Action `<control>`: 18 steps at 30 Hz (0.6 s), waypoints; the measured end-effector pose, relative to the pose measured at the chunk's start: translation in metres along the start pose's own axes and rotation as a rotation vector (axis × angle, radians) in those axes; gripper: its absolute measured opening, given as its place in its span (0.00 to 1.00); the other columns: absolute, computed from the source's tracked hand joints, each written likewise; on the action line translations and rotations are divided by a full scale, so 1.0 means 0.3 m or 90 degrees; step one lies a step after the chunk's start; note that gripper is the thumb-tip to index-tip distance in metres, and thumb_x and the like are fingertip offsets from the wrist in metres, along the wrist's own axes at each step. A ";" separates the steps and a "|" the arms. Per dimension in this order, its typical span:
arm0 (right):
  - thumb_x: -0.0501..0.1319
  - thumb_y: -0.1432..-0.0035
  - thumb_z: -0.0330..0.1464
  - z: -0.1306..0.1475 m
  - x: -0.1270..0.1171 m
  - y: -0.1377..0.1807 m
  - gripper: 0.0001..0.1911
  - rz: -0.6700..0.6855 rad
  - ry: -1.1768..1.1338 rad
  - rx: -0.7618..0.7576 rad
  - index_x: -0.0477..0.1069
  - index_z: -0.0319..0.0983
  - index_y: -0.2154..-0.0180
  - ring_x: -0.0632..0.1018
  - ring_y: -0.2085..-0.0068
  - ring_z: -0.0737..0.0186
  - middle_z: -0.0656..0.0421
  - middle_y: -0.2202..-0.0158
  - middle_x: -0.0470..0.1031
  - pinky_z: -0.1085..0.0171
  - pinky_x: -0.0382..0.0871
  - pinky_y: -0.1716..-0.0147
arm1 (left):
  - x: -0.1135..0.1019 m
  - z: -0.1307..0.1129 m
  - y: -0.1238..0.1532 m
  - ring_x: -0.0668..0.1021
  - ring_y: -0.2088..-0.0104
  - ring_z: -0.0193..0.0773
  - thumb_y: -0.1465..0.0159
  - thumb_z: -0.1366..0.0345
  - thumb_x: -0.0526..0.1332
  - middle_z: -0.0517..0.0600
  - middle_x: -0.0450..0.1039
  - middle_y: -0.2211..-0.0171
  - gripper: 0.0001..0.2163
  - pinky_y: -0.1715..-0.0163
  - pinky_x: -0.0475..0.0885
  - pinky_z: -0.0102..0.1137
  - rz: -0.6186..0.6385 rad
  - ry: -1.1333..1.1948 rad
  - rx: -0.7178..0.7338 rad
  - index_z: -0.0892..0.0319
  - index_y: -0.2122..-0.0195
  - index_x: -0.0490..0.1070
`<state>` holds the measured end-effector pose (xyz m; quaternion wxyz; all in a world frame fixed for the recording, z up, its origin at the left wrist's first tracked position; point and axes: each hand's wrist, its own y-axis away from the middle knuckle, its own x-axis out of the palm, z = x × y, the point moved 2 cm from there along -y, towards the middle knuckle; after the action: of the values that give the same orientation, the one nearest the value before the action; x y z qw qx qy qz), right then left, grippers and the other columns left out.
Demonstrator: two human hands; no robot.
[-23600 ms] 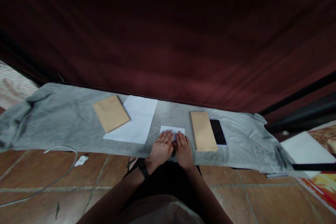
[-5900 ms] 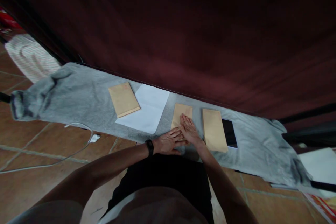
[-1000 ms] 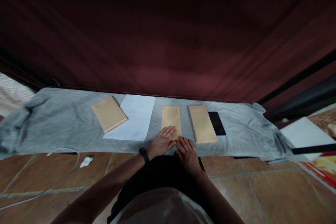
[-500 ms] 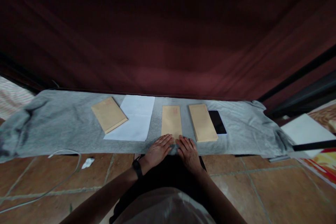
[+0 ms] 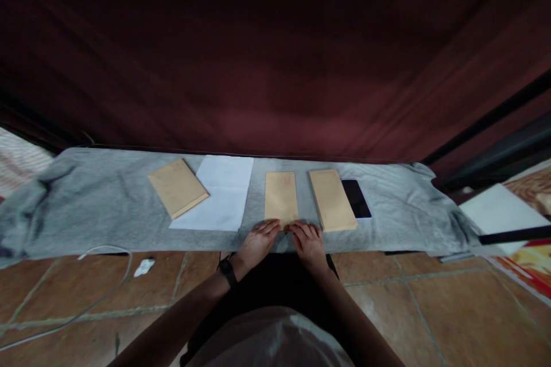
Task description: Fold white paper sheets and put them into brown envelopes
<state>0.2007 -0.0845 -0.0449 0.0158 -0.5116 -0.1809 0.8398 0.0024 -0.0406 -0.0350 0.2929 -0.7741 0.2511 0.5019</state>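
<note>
A brown paper envelope (image 5: pixel 280 195) with a small reddish mark near its far right corner lies flat on the grey cloth, directly in front of me. My left hand (image 5: pixel 260 241) is closed at the envelope's near left corner, fingertips bent onto its edge. At the near right corner my right hand (image 5: pixel 309 241) is closed in the same way, fingers drawn together on the edge. The fingertips nearly meet and hide most of that near edge. Just right of my right hand lies a stack of brown envelopes (image 5: pixel 332 200).
To the left, more brown envelopes (image 5: pixel 177 188) overlap a white paper sheet (image 5: pixel 224 192). A phone (image 5: pixel 356 198) lies partly under the right stack. Grey cloth (image 5: pixel 103 200) covers the narrow surface, with a dark red curtain (image 5: pixel 271 97) behind. A white cable (image 5: pixel 99 301) runs over the tiled floor.
My fingers have gone from lying fairly flat on the envelope's near end to bent and gathered at its near edge. The envelope and other items stay in place.
</note>
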 end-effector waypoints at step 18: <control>0.52 0.28 0.35 -0.021 0.022 -0.055 0.13 0.003 0.041 0.036 0.76 0.47 0.55 0.73 0.55 0.55 0.57 0.57 0.77 0.57 0.61 0.55 | 0.011 0.033 0.008 0.76 0.42 0.38 0.28 0.70 0.51 0.52 0.76 0.44 0.15 0.41 0.74 0.37 -0.080 0.086 0.000 0.57 0.45 0.72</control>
<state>0.2005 -0.0658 -0.0477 0.0343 -0.5383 -0.1555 0.8276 -0.0043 -0.0356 -0.0417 0.3061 -0.8204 0.2215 0.4290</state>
